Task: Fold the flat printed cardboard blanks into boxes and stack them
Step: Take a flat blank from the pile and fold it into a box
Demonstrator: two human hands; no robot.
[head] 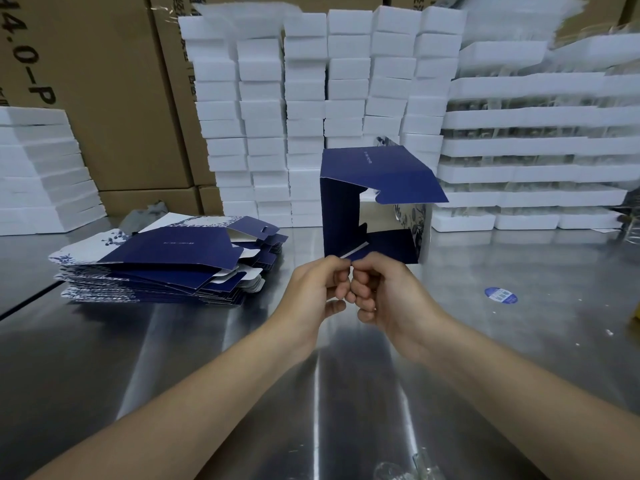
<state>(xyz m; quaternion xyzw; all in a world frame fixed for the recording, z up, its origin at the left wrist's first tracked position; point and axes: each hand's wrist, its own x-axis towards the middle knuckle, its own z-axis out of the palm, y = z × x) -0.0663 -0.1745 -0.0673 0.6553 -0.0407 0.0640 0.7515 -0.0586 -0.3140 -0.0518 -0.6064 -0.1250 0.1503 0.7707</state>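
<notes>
- Pinching its near bottom flap with curled fingers, the left hand [320, 289] and right hand [381, 292] hold a half-erected navy printed cardboard box [367, 168] over the shiny metal surface [207, 358].
- Its flaps are still open, and a pile of flat navy-and-white blanks [173, 261] lies unfolded to the left.

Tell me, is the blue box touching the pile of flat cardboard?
Apart. The head view shows a strip of shiny table between the blue box and the pile of flat blanks.
</notes>
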